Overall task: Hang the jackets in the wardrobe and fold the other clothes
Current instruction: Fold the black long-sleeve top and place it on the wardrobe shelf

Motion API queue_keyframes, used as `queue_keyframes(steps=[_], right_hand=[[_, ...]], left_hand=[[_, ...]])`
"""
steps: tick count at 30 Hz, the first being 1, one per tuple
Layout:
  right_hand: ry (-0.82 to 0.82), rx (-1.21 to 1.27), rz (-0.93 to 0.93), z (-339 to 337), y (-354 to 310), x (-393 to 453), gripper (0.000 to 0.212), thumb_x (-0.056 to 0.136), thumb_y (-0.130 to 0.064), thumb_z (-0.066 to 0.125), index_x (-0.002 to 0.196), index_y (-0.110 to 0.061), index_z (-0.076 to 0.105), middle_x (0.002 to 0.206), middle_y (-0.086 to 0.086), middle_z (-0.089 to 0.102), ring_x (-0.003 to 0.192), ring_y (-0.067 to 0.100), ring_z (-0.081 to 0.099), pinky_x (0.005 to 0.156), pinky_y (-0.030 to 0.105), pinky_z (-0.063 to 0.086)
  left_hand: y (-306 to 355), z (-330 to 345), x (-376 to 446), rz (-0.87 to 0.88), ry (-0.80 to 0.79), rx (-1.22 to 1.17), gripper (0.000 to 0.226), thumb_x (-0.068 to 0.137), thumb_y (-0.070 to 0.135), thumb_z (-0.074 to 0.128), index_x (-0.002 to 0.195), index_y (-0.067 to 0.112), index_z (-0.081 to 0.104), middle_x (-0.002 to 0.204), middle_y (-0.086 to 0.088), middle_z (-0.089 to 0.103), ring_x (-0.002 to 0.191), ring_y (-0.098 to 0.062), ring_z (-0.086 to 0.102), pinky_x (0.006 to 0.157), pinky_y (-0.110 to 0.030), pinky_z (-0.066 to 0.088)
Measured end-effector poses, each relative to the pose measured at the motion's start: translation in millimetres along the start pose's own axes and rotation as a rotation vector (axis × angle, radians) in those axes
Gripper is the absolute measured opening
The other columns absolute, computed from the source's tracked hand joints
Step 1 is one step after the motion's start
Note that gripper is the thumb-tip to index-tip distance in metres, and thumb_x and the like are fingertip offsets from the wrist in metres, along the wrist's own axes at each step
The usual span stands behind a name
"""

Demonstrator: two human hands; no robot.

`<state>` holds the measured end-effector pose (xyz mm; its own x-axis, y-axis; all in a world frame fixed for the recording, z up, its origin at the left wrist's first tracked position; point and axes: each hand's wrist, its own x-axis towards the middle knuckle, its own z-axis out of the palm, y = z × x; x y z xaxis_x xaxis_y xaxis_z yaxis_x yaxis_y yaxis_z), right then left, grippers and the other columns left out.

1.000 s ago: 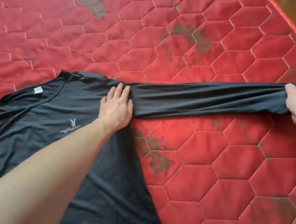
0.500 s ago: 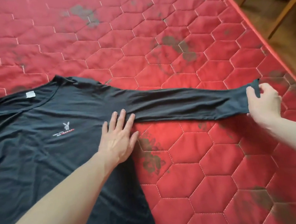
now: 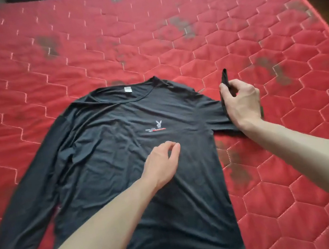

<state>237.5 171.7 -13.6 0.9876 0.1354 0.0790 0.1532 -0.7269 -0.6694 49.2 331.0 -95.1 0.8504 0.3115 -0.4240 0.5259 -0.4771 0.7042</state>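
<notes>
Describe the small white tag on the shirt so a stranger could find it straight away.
A black long-sleeved shirt lies face up on the red quilted mattress. Follow it up to the round neckline: the tag sits just inside the collar's back edge. It is plain white, unlike the rabbit logo lower down on the chest.

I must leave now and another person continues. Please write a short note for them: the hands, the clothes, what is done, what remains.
Left hand: relaxed over the chest of the black shirt, holding nothing.
Right hand: pinches the cuff of the shirt's right-side sleeve near the shoulder.
Shirt lies face up on the red mattress; the other sleeve is spread out.
Done: shirt laid flat.
Left: fold both sleeves and the body. No jackets in view.
</notes>
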Motion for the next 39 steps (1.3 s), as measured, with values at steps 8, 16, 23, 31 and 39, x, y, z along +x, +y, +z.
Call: queue_keyframes(steps=[8, 16, 23, 31, 39], right_hand=[[-0.224, 0.058, -0.079, 147, -146, -45, 0.022, 0.101, -0.025, 0.062, 0.111, -0.012, 0.077, 0.096, 0.009, 0.078, 0.091, 0.027, 0.071, 0.075, 0.025, 0.041], [-0.475, 0.022, -0.120, 260, -212, -84, 0.026, 0.101, -0.020, 0.058, 0.121, -0.016, 0.073, 0.108, 0.008, 0.077, 0.101, 0.028, 0.071, 0.093, 0.041, 0.054], [-0.919, -0.002, -0.192, 294, -211, -99, 0.029, 0.098, -0.021, 0.060, 0.124, -0.012, 0.069, 0.109, 0.010, 0.077, 0.102, 0.030, 0.072, 0.094, 0.045, 0.055], [-0.223, -0.087, -0.178, 212, -77, -68, 0.043, 0.070, 0.008, 0.054, 0.108, -0.012, 0.059, 0.105, -0.001, 0.059, 0.102, 0.026, 0.052, 0.093, 0.043, 0.043], [-0.726, -0.611, -0.392, 92, 26, 49, 0.059, 0.063, 0.000, 0.066, 0.113, -0.029, 0.056, 0.102, -0.011, 0.064, 0.115, 0.025, 0.055, 0.111, 0.042, 0.033]], left_hand=[[-121, -130, -7, -0.232, 0.170, -0.356, 0.029, 0.106, 0.036, 0.051, 0.093, 0.023, 0.073, 0.090, 0.007, 0.079, 0.088, -0.018, 0.070, 0.080, -0.030, 0.049], [-158, -196, 30, -0.372, 0.358, -0.718, 0.024, 0.108, 0.033, 0.046, 0.096, 0.027, 0.065, 0.094, -0.001, 0.077, 0.091, -0.019, 0.072, 0.076, -0.033, 0.055], [-166, -212, 71, -0.371, 0.362, -0.575, 0.031, 0.098, 0.040, 0.067, 0.112, 0.013, 0.072, 0.104, -0.001, 0.075, 0.089, -0.011, 0.070, 0.074, -0.015, 0.052], [-182, -195, 90, -0.511, 0.408, -0.310, 0.012, 0.091, 0.014, 0.056, 0.094, 0.011, 0.067, 0.083, -0.002, 0.065, 0.090, -0.031, 0.061, 0.077, -0.037, 0.045], [-174, -184, 83, -0.467, 0.521, -0.190, 0.017, 0.102, 0.023, 0.048, 0.114, 0.012, 0.054, 0.107, -0.011, 0.066, 0.105, -0.039, 0.059, 0.091, -0.045, 0.043]])
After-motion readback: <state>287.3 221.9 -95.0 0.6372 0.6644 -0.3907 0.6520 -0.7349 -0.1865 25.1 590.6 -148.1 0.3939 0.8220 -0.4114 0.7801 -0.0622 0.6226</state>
